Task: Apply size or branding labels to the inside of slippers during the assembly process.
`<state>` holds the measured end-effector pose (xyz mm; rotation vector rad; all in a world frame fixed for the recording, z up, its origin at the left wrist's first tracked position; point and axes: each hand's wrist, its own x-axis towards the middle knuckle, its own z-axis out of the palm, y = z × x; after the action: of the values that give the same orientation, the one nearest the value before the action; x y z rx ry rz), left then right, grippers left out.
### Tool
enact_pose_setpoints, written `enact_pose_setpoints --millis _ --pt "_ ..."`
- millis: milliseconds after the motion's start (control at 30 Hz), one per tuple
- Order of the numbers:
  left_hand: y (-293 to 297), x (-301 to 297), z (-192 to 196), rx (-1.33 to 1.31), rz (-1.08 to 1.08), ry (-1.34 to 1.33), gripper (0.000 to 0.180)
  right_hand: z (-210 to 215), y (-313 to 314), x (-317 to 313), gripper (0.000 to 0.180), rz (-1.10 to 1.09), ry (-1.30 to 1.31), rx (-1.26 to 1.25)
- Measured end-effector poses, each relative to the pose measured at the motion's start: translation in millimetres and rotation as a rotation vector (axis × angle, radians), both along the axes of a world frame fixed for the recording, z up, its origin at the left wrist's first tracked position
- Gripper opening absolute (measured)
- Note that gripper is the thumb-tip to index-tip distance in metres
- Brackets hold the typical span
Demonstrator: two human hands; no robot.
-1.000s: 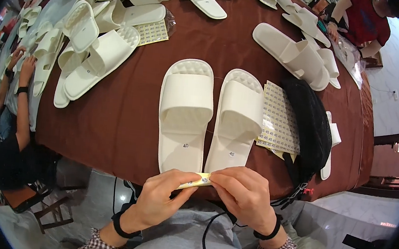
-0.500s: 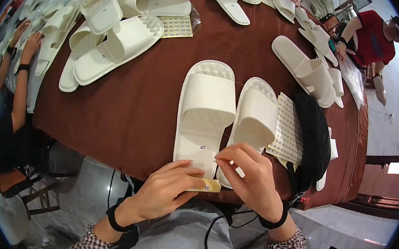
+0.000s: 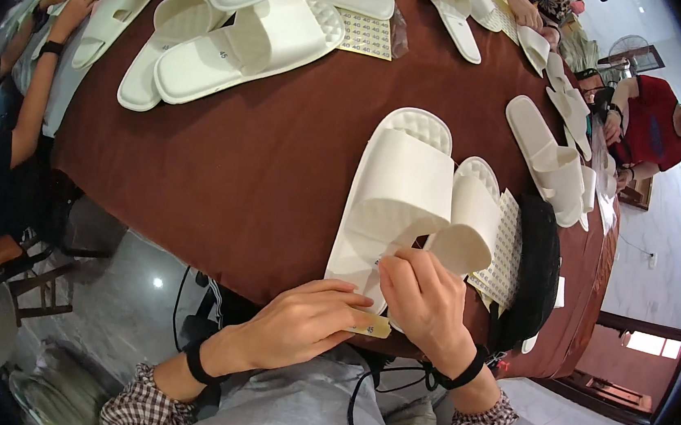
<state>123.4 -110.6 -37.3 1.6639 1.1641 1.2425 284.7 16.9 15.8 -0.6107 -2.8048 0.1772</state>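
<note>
A white slide slipper [image 3: 402, 182] lies at the table's near edge with its heel toward me. My left hand [image 3: 297, 319] is closed on a short yellowish strip of stickers [image 3: 372, 325], its fingertips resting on the heel. My right hand [image 3: 423, 306] is pinched over the insole, right beside a small printed label [image 3: 377, 262] that its fingers partly cover. Whether anything sits between those fingertips is hidden. A second white slipper [image 3: 475, 217] stands just to the right, its heel hidden behind my right hand.
Right of the slippers are sticker sheets [image 3: 504, 253] and a black bag [image 3: 537, 272] on the brown tablecloth [image 3: 220, 184]. More white slippers [image 3: 250, 48] and a sticker sheet [image 3: 367, 36] lie at the far left. Co-workers' hands show at the far edge and left; a person in red [image 3: 653, 120] is at right.
My right hand has come down onto the insole beside the label. The view has shifted, so the slippers appear further right. My left hand still grips the strip at the heel.
</note>
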Motion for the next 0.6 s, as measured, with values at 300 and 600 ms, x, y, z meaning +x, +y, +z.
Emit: enact_pose_setpoints --millis 300,600 --pt "0 1 -2 0.031 0.002 -0.017 0.027 8 -9 6 0.029 0.014 -0.112 -0.004" --pt "0 -1 -2 0.028 -0.023 -0.007 0.028 15 -22 17 0.05 -0.04 -0.13 -0.095"
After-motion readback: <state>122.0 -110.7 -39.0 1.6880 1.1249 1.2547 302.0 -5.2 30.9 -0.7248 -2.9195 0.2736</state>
